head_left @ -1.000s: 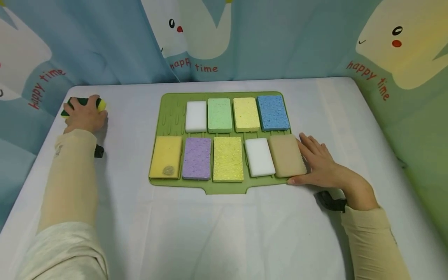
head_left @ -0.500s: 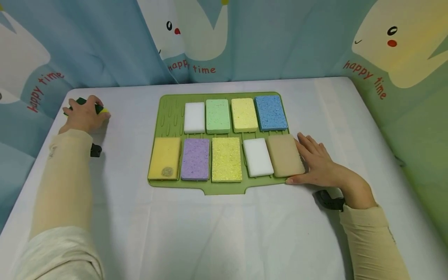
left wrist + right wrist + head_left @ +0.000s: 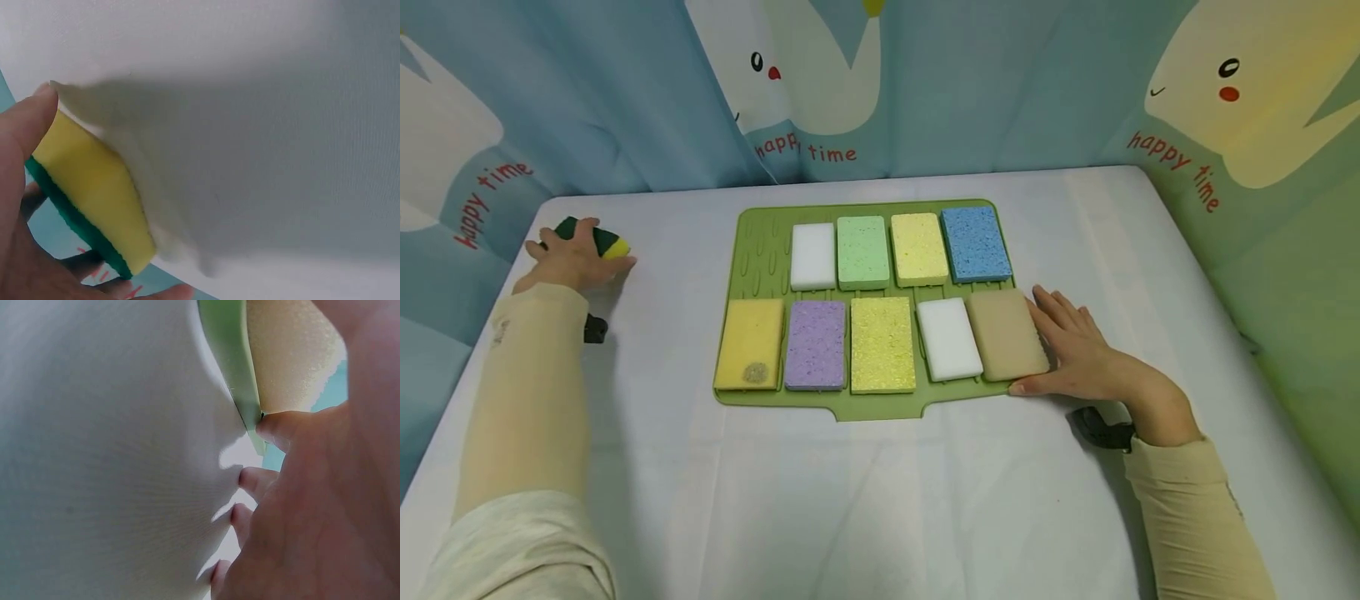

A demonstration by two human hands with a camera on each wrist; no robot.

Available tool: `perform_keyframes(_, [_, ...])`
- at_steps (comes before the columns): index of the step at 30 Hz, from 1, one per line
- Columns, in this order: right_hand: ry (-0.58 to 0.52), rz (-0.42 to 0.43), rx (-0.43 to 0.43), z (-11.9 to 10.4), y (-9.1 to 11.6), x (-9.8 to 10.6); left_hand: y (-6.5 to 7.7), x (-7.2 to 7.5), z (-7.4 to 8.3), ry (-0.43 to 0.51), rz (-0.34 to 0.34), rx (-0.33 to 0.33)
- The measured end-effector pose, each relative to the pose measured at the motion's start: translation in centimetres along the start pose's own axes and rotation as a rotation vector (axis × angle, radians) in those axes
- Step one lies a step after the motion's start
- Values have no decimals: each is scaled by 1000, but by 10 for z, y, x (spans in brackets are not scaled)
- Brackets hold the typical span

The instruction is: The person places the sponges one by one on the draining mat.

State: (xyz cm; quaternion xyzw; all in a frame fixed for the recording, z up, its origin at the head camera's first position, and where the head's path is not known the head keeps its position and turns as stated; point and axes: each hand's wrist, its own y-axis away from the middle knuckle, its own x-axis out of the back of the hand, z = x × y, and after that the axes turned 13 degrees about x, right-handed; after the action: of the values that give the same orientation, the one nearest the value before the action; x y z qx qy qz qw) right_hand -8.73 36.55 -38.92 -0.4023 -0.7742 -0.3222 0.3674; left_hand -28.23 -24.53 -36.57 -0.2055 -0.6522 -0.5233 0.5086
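At the far left of the table in the head view lies a green and yellow scrub sponge (image 3: 606,239), partly covered by my left hand (image 3: 567,262). The left wrist view has its yellow foam (image 3: 100,181) on the cloth, with the thumb at one end and the other fingers spread along the green side. My right hand (image 3: 1088,360) rests at the right edge of a green mat (image 3: 880,407), beside a beige sponge (image 3: 1007,335). Its fingers are extended, with the thumb at the mat's corner. In the right wrist view the fingertips touch the white cloth.
Two rows of sponges stand on the mat: blue (image 3: 976,243), pale green (image 3: 862,252), purple (image 3: 816,345), speckled yellow (image 3: 882,345), white (image 3: 949,339) and several more. The mat's back left part is bare. A printed curtain (image 3: 962,92) borders the table.
My left hand loosens and shifts slightly left and toward me, uncovering more of the green and yellow sponge. The right hand stays by the beige sponge. The head view shifts a little.
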Motion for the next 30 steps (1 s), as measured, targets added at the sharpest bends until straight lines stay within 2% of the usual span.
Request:
perform_keyframes(9, [-3, 0, -2, 0, -1, 0, 0, 3, -2, 37, 26, 28])
perform_keyframes(14, [-4, 3, 1, 1, -1, -1, 1, 4, -7, 31, 29, 19])
perform_keyframes(21, [-9, 5, 8, 0, -2, -1, 1, 1, -18, 88, 87, 27])
perform_keyframes(24, [-10, 2, 8, 0, -1, -1, 1, 0, -20, 107, 99, 8])
perform_keyframes(30, [-3, 1, 12, 0, -1, 0, 5, 1, -13, 100, 130, -80])
